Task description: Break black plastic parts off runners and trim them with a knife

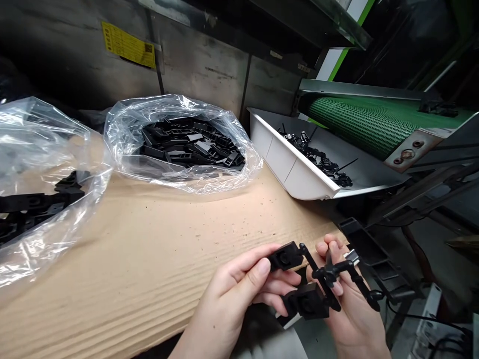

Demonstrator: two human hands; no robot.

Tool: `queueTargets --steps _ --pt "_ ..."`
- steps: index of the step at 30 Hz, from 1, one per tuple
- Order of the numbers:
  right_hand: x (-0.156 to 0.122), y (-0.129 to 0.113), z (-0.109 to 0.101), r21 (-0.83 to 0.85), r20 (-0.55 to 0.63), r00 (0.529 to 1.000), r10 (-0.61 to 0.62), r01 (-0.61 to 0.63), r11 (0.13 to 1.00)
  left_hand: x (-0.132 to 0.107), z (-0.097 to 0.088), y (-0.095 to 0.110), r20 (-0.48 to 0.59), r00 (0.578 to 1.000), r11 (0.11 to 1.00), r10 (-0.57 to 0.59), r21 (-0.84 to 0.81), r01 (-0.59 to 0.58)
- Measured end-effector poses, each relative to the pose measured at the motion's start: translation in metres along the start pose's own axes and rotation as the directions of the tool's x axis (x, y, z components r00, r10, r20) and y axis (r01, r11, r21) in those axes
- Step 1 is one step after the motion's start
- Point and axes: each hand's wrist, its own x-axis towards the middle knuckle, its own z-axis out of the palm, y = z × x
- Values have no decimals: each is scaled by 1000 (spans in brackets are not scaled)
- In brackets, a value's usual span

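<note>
Both hands hold one black moulded plastic piece (310, 279), flat parts joined by thin sprue rods, at the near right edge of the cardboard-covered table (149, 249). My left hand (235, 294) pinches one flat black part (286, 257) between thumb and fingers. My right hand (350, 309) is closed around the sprue rods, with a small metal cutter tip (352, 258) showing by its fingers. A second flat part (307, 301) hangs between the hands.
A clear bag of black parts (187, 142) sits at the table's back; another clear bag (37, 189) lies at left. A white tray (299, 174) with sprued parts stands under a green conveyor belt (366, 124) at right. Machine frame and cables lie below right.
</note>
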Motion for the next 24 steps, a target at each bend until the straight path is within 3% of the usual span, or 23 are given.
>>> queueTargets --steps 4,6,7,9,10,11,14,16,18,21,24 --pt "4 -10 2 -52 63 995 -74 78 996 1 0 -2 -17 1000 999 12 33 -11" --pt "5 -14 11 -106 93 969 -230 239 965 0 -1 -3 -52 997 998 53 -16 -54" --pt "6 -15 17 -170 115 929 -351 367 915 -1 -1 -3 -65 995 995 73 -64 -77" --pt "6 -14 33 -356 227 813 -536 582 731 -3 -1 1 -73 993 981 92 -163 -103" --pt "6 -12 41 -434 317 771 -552 636 638 -4 0 4 -81 993 974 91 -200 -106" --pt "6 -10 48 -480 410 758 -507 652 588 -5 1 9 -106 991 969 84 -223 -106" --pt "7 -3 58 -473 575 772 -272 584 660 -7 4 25 -282 958 978 42 -186 -97" --pt "9 -3 53 -448 552 792 -262 547 708 -8 4 32 -412 910 984 47 -138 -114" --pt "13 -8 42 -466 459 830 -317 529 709 -8 1 35 -475 877 982 76 -119 -149" --pt "18 -18 25 -572 413 869 -272 480 665 -9 -10 31 -445 889 971 106 -148 -190" --pt "22 -25 17 -718 422 901 -100 399 570 -10 -24 24 -347 933 956 93 -230 -181"
